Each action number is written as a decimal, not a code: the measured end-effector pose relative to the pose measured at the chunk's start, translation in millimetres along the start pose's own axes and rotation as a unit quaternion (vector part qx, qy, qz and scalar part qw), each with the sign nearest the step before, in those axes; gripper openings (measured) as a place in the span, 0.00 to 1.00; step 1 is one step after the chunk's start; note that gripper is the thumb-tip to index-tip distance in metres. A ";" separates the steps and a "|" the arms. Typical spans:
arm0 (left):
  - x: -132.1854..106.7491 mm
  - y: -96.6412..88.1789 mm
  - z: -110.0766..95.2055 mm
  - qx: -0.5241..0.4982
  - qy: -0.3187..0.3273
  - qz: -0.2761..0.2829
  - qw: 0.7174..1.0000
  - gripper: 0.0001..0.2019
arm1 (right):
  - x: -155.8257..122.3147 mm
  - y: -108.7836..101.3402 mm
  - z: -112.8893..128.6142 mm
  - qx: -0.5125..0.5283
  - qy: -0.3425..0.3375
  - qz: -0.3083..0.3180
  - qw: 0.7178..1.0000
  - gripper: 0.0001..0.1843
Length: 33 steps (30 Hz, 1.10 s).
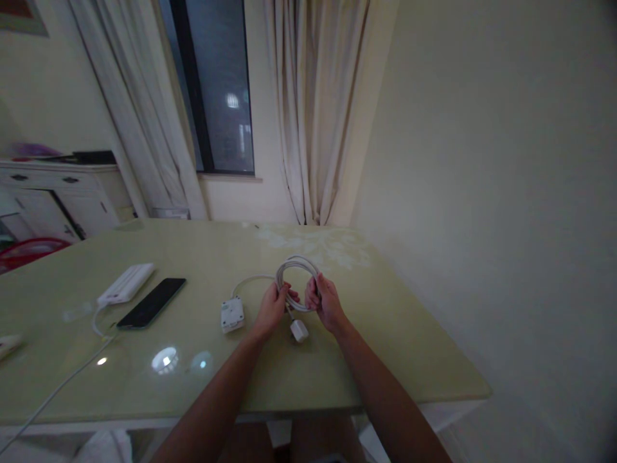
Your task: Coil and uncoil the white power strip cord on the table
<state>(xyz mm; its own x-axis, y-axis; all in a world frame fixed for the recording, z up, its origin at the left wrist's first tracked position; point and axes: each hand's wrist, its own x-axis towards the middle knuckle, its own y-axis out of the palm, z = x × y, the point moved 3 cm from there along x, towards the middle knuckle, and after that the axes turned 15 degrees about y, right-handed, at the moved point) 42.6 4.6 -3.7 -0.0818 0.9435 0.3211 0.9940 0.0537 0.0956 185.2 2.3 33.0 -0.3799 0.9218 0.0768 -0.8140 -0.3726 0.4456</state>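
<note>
Chair (33, 249), red, part visible at far left. Cabinet (80, 202), white, behind the bench (395, 341). Cord (63, 383), white, running across the near left of the bench. Device (128, 283), white, flat, oblong. Phone (152, 303), dark screen upward, lying just right of the device. Block (232, 312), white, on the bench, a cable leading from it to the coil. Left hand (272, 307), thumb and fingers gripping the coil's lower left side. Coil (297, 260) of pale cable, several loops, held between both hands over the bench. Plug (299, 330), white, just below the coil; contact with bench cannot be told. Right hand (328, 301), closed around the coil's right side. Wall (482, 193), pale, beyond the bench's right edge.
</note>
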 end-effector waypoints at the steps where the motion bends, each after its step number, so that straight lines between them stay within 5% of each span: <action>1: 0.2 0.2 0.6 -0.002 -0.004 -0.001 1.000 0.20 | 0.2 -0.7 -1.2 0.000 0.005 0.000 1.000 0.28; 9: 0.9 0.6 6.7 0.016 0.019 0.016 1.000 0.22 | -0.7 -5.9 -5.3 -0.064 0.007 -0.024 0.998 0.20; 19: 3.6 -2.7 12.7 0.093 0.069 0.015 0.993 0.23 | -1.7 -4.0 -4.2 -0.088 0.007 -0.030 0.996 0.24; 33: -2.3 1.1 8.7 0.156 0.116 0.116 0.974 0.22 | -3.6 -5.9 -6.4 -0.124 -0.009 -0.043 0.991 0.22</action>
<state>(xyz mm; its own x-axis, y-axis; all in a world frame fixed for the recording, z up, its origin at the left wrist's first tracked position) 44.6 5.3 -12.6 0.1689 0.8446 0.5080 0.9584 -0.0203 -0.2848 188.6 0.5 24.4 -0.2985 0.9522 0.0655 -0.9267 -0.3056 0.2188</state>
